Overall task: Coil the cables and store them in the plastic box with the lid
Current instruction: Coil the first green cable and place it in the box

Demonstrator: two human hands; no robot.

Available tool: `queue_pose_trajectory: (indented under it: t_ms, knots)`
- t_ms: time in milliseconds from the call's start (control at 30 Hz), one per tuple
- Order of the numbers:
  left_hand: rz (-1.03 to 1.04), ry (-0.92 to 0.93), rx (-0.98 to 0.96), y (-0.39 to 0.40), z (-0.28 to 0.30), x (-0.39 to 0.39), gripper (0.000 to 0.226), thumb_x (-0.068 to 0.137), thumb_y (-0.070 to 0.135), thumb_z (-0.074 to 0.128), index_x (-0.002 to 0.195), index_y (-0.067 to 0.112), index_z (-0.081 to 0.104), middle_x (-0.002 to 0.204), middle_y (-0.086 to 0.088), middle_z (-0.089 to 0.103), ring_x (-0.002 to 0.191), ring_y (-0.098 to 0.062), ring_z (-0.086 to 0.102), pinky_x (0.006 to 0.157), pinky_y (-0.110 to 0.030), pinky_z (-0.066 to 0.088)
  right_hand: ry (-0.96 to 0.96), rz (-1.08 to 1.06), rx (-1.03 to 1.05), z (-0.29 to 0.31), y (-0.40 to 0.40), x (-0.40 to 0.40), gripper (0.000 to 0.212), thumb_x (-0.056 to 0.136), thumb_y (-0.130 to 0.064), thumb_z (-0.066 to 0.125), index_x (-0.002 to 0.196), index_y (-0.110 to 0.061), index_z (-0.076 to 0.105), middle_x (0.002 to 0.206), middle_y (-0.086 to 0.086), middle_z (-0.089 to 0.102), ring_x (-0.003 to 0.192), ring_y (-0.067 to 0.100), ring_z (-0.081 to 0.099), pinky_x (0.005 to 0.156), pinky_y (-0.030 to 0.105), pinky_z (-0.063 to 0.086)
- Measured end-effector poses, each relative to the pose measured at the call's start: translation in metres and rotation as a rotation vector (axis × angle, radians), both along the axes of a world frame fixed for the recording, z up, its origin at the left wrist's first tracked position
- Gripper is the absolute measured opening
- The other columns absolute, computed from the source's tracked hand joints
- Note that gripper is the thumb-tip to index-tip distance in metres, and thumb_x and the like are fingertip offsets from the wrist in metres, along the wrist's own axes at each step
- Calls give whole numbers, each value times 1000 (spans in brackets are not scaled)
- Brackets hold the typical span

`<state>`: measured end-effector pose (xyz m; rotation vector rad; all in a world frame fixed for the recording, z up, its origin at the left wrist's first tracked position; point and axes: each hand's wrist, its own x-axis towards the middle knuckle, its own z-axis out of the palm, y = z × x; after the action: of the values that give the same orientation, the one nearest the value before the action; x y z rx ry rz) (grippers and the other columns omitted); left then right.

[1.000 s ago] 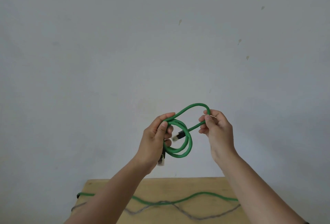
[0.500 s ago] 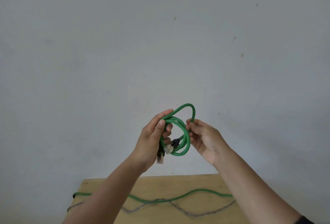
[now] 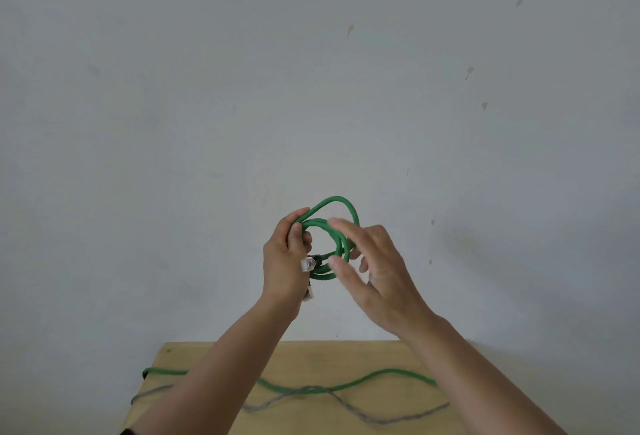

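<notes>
Fingers of the left hand curl round a coiled green cable, gripping the loops against the palm, held up before a pale wall. A clear plug juts out just beside the left thumb; a second plug hangs below that hand. The right hand has its fingers spread and loosely bent over the coil's right side, blurred, so whether they pinch the cable cannot be told. Below both wrists, another green cable and a grey cable lie crossed on a wooden table.
</notes>
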<state>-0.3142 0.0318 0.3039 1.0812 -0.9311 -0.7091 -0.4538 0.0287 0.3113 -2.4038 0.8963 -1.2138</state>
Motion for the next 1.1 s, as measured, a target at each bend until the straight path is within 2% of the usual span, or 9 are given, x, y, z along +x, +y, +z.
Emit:
queue_pose_trajectory:
  t_ms: [100, 300, 367, 467, 533, 700, 867, 1000, 1100]
  knots:
    - [49, -6, 63, -1, 0, 0, 34, 100, 20, 31, 106, 35, 60, 76, -1, 51, 57, -13, 45, 38, -21, 34, 105, -20, -122, -9, -5, 7, 37, 84, -35, 61, 119, -42, 53, 96, 0, 38, 88, 9, 41, 80, 5, 35]
    - [84, -47, 38, -3, 0, -4, 32, 100, 20, 32, 107, 33, 60, 77, -1, 51, 58, -14, 47, 43, -22, 37, -50, -123, -166, -22, -13, 21, 21, 80, -33, 65, 101, -30, 67, 89, 3, 40, 84, 2, 40, 76, 5, 36]
    - [72, -81, 32, -4, 0, -1, 32, 100, 20, 32, 106, 33, 60, 77, -1, 52, 61, -13, 49, 45, -23, 38, -135, -118, -89, -21, -8, 24, 18, 80, -36, 62, 95, -30, 68, 94, 5, 47, 88, 3, 44, 77, 6, 36]
    - [30, -36, 2, -6, 1, 5, 34, 100, 15, 32, 105, 30, 62, 74, 0, 50, 60, -7, 47, 51, -20, 43, -423, -109, 208, -15, 1, 31, 12, 78, -41, 58, 88, -36, 63, 107, 2, 53, 93, 4, 54, 75, 12, 41]
    - [-5, 12, -28, -8, 2, 11, 34, 100, 13, 33, 104, 26, 63, 71, 0, 49, 59, -4, 45, 51, -18, 41, -566, -105, 346, -12, 5, 35, 11, 82, -36, 57, 89, -31, 63, 110, 4, 56, 88, 0, 56, 73, 11, 43]
    - [52, 39, -32, -14, 5, 30, 33, 100, 15, 33, 104, 28, 63, 71, 1, 48, 56, -6, 43, 50, -20, 39, -776, -10, 464, -1, 10, 33, 11, 93, -20, 53, 89, -24, 63, 93, -10, 68, 86, 3, 56, 75, 21, 38]
    - [85, 0, -33, -19, 4, 52, 33, 100, 18, 33, 102, 31, 64, 71, 3, 48, 49, 1, 44, 52, -26, 36, -874, 160, 577, 8, 8, 23, 22, 96, -10, 39, 85, -15, 57, 75, -2, 71, 71, 13, 43, 62, 23, 32]
    - [90, -28, -51, -16, 1, 63, 33, 101, 17, 33, 102, 29, 64, 71, 1, 48, 51, -5, 42, 44, -21, 34, -784, 205, 567, 16, -1, 4, 23, 97, -7, 36, 88, -11, 57, 66, -5, 63, 65, 15, 36, 58, 21, 30]
    - [33, -24, -101, -12, 3, 56, 31, 101, 14, 33, 102, 24, 63, 71, -1, 46, 53, -5, 40, 47, -17, 37, -551, 107, 490, 18, -12, -8, 26, 99, -11, 36, 101, -19, 61, 63, -9, 55, 65, 13, 37, 62, 23, 30]
